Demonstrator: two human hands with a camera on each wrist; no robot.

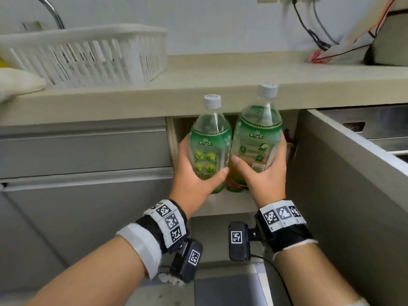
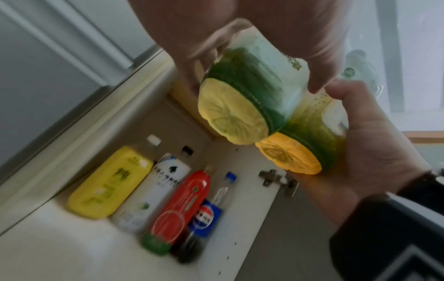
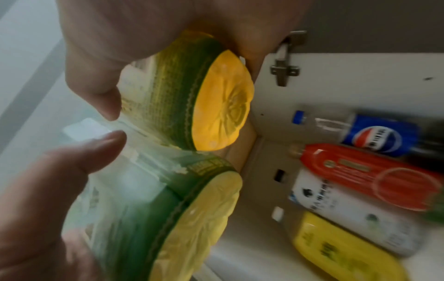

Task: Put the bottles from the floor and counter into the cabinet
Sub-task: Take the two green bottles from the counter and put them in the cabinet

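At the open cabinet (image 1: 225, 204) mouth, our left hand (image 1: 194, 173) gripped one green bottle (image 1: 209, 140), our right hand (image 1: 262, 171) another (image 1: 258, 133) — touching, upright, caps near the counter (image 1: 198, 96) edge, which could snag them or topple the bottles inside (image 2: 168, 205).

Head view: lower ends of both green bottles (image 1: 209, 140) covered by the hands; fingers of left hand (image 1: 194, 180) and right hand (image 1: 262, 175) wrap behind, out of sight. Cabinet interior (image 1: 223, 204) mostly blocked. Basket (image 1: 88, 56) cut by left edge, contents unclear. Wrist views: motion-blurred. Labels on the yellow bottle (image 2: 108, 182), white bottle (image 2: 153, 190) and red bottle (image 2: 177, 209) unreadable. Cola bottle (image 3: 384, 135) cut by right edge
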